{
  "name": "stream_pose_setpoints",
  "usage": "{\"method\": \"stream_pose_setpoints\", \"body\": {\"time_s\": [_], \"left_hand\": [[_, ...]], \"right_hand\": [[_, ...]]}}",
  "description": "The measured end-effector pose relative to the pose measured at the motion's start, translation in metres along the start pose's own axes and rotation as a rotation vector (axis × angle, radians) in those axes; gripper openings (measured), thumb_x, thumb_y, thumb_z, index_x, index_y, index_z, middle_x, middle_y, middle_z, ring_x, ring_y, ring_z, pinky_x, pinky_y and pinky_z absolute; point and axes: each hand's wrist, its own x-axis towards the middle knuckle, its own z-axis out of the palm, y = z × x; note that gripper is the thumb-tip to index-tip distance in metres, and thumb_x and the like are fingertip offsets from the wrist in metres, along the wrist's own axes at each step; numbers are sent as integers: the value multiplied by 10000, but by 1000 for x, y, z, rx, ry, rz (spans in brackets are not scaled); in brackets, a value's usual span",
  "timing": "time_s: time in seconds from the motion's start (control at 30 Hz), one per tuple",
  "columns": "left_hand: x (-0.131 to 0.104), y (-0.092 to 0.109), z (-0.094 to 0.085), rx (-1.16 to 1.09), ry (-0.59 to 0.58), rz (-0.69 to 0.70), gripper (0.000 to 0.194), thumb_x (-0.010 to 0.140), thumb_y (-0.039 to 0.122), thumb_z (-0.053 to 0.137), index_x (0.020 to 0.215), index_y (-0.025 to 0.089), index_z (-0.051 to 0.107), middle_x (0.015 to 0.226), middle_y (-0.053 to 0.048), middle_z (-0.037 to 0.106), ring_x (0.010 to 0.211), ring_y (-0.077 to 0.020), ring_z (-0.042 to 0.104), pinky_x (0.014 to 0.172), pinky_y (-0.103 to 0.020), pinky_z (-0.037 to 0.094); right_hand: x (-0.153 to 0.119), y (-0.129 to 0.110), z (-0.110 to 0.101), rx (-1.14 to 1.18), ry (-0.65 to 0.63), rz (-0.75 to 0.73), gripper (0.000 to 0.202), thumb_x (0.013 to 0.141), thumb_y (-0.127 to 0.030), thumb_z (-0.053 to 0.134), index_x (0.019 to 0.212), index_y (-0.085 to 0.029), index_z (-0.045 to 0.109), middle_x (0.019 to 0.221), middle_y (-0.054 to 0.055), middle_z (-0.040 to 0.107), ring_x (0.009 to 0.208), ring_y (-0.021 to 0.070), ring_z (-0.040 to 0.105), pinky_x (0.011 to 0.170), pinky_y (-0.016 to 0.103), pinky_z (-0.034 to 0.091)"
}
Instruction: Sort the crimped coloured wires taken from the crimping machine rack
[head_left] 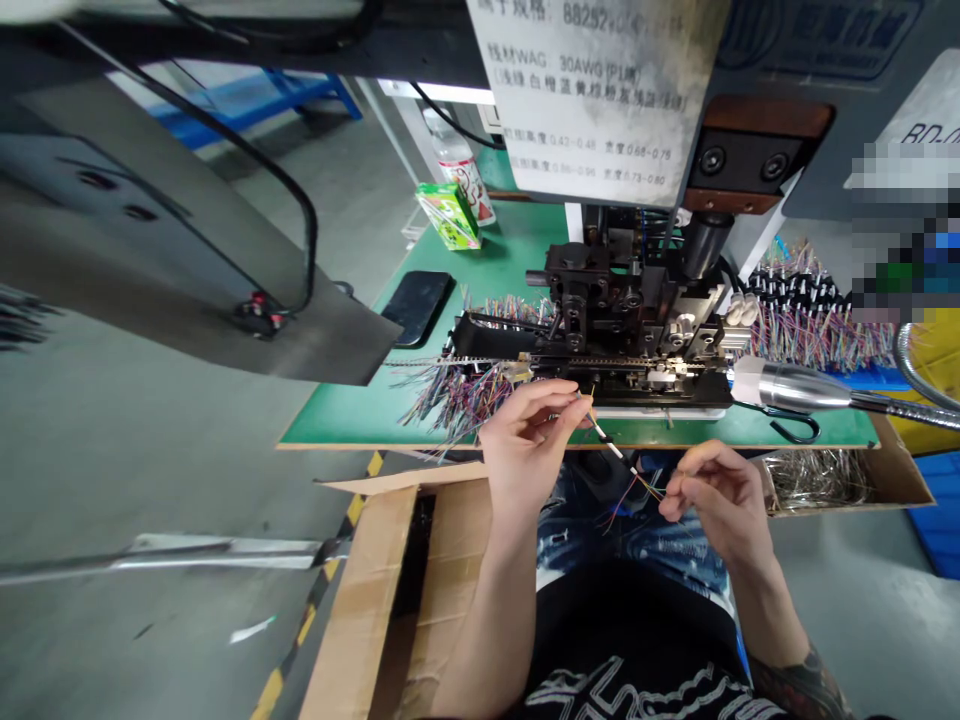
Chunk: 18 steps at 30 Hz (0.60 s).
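A short multi-wire cable (616, 450) with a black and white sleeve slants between my hands, thin coloured wires fanning out at both ends. My left hand (531, 430) pinches its upper end just in front of the terminal crimping machine (607, 310). Lower and to the right, my right hand (712, 495) has its fingers closed on the coloured wires at the other end. Several wires hang loose beside the right fingertips. A metal terminal strip (450, 361) runs into the machine from the left.
Bundles of coloured wires (480, 390) lie left of the machine, with more bundles (817, 320) at right. A black phone (420, 308), a green box (450, 215) and a bottle (469, 175) stand on the green table (360, 430). Cardboard boxes (360, 600) and a flexible lamp (802, 386) are close by.
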Motion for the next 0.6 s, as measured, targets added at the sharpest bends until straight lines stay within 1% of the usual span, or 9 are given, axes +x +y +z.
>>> {"method": "stream_pose_setpoints", "body": {"time_s": [0.1,0.17,0.2,0.27,0.33,0.4,0.47,0.53,0.6], "left_hand": [[0,2,0,-6,-3,-16,233,787,325,929,932,203,794,763,-16,827,599,-186,800,583,-262,681],[0,5,1,-15,-11,-30,218,778,292,925,924,200,792,760,-14,828,598,-184,799,581,-258,678],[0,6,1,-20,-13,-32,206,774,272,922,918,200,793,754,-10,827,593,-180,797,579,-252,675],[0,8,2,-28,-17,-30,188,766,238,914,910,204,796,739,-3,823,579,-171,791,577,-242,672],[-1,8,2,-22,-25,-29,180,769,227,906,914,208,801,736,-5,826,583,-172,792,591,-245,676],[-1,8,2,-6,-36,-31,176,778,231,898,924,208,804,740,-10,831,600,-180,800,606,-253,682],[-2,9,4,-2,-48,-30,166,784,225,892,924,207,807,737,-10,834,608,-182,805,607,-248,679],[-2,10,5,-20,-59,-27,142,786,210,890,903,206,809,728,-6,833,603,-178,804,600,-239,676],[-3,11,7,-53,-71,-28,126,784,192,892,879,205,811,729,-6,837,600,-176,805,602,-237,681]], "right_hand": [[-1,3,-7,-26,-17,-6,161,896,-299,885,891,-216,747,778,12,814,635,201,816,566,274,685],[-3,4,-13,-78,-22,-29,104,934,-281,842,916,-232,753,814,13,812,660,194,812,588,277,682],[-5,4,-16,-139,-14,-57,66,951,-270,818,937,-242,760,863,22,814,693,194,811,614,285,682],[-9,2,-24,-368,24,-172,31,970,-234,775,947,-255,779,999,58,802,816,208,799,715,319,675],[-14,-3,-31,-680,67,-338,86,961,-190,752,919,-255,790,1097,91,760,947,239,756,810,356,635],[-20,-9,-38,-921,62,-454,117,952,-156,730,910,-253,781,1069,94,717,968,251,711,831,365,587],[-25,-11,-43,-1001,11,-453,126,963,-142,702,934,-254,753,989,73,686,887,231,678,777,346,552],[-30,-8,-46,-974,-41,-377,119,988,-151,677,941,-252,719,921,52,667,795,207,629,718,325,516],[-32,-1,-47,-900,-67,-287,107,1010,-186,667,927,-248,695,885,43,650,758,200,585,688,319,483]]}}
